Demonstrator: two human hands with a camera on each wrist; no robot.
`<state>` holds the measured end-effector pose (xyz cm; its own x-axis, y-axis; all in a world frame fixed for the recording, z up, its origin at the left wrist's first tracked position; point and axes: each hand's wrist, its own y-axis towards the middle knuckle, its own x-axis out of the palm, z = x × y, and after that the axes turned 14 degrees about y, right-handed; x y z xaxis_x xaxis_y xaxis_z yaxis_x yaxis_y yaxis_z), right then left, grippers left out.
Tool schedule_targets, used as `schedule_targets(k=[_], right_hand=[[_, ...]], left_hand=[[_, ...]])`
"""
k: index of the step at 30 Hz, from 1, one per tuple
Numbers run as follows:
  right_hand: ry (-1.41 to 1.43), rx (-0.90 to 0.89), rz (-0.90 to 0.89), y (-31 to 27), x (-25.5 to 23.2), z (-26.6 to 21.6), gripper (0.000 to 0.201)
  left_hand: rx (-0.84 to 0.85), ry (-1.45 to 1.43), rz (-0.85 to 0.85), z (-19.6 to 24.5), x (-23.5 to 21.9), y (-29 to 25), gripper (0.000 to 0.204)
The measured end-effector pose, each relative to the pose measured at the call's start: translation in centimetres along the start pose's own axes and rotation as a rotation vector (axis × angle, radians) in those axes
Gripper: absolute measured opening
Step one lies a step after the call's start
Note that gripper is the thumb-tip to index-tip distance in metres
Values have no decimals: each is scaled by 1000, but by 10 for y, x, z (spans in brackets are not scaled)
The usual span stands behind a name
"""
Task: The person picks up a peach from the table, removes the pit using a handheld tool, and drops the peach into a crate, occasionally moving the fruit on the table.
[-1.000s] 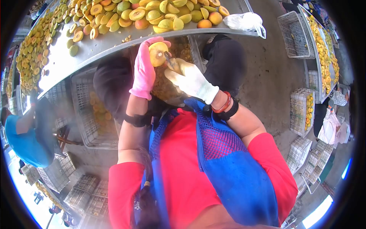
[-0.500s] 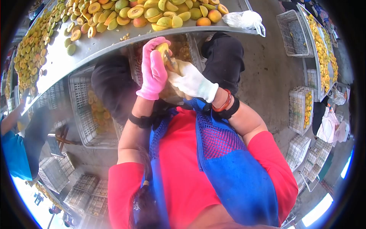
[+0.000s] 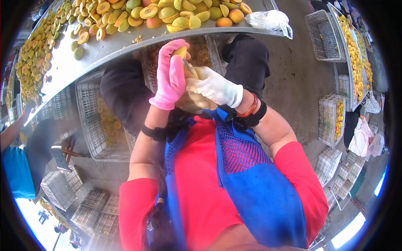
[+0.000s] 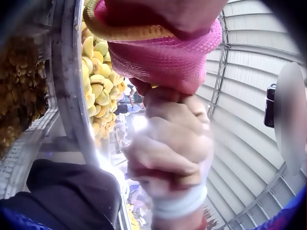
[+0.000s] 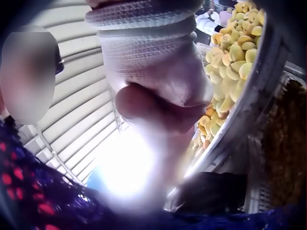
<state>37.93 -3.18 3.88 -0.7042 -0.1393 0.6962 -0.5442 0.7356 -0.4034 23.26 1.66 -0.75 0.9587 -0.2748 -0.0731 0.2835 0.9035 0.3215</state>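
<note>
In the head view my left hand (image 3: 170,79), in a pink glove, grips a halved yellow stone fruit (image 3: 181,52), peach-like, with its fingers wrapped around it. Most of the fruit is hidden behind the glove. Opposite, my right hand (image 3: 214,87), in a white glove, holds a small hand tool (image 3: 189,67) with a narrow metal tip. The tip points at the fruit, right at its near side. Both hands are close together over the lap, below the table edge. The left wrist view shows the white-gloved hand (image 4: 172,143) bunched beneath the pink glove (image 4: 163,64).
A metal table (image 3: 100,52) carries a large heap of halved fruit (image 3: 167,14) and a white plastic bag (image 3: 268,21). Between the knees stands a crate of fruit pieces (image 3: 211,50). Another crate (image 3: 90,125) is at the left. A person in blue (image 3: 16,173) works farther left.
One second ago the fruit's cut face was in plain sight; the left hand has since turned it inward and moved slightly right. The tool has stayed at the fruit.
</note>
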Motion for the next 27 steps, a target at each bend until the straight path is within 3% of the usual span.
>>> schedule_targets(k=[3, 6, 9, 11, 12, 13, 16, 19, 23, 25, 27], right_hand=[[-178, 57, 114, -5, 6, -12, 12], [-166, -20, 145, -3, 6, -10, 13], [-421, -498, 144, 23, 1, 25, 14], [-302, -243, 107, 10, 6, 11, 13], [-270, -88, 102, 3, 12, -1, 13], [-237, 69, 96, -1, 13, -8, 13], [-297, 136, 43, -2, 10, -13, 11], [-326, 66, 25, -3, 13, -9, 9], [-82, 156, -26, -3, -6, 5, 17], [53, 208, -51, -9, -4, 1, 16], [-113, 253, -98, -9, -3, 1, 14]], left_hand=[[-75, -133, -79, 3, -4, 2, 32], [-173, -168, -44, 20, 0, 7, 32], [-220, -183, 75, 27, 6, 7, 34], [-171, -92, 119, 25, 5, 10, 42], [-218, -9, 185, 27, 8, 13, 64], [-289, -62, 165, 31, 6, 13, 69], [-440, -141, 90, 31, 0, 12, 91], [-477, -135, -13, 30, -4, 12, 93], [-489, -96, -99, 26, -6, 10, 91], [-369, -7, -219, 27, -7, 11, 82], [-282, 53, -321, 24, -12, 13, 74]])
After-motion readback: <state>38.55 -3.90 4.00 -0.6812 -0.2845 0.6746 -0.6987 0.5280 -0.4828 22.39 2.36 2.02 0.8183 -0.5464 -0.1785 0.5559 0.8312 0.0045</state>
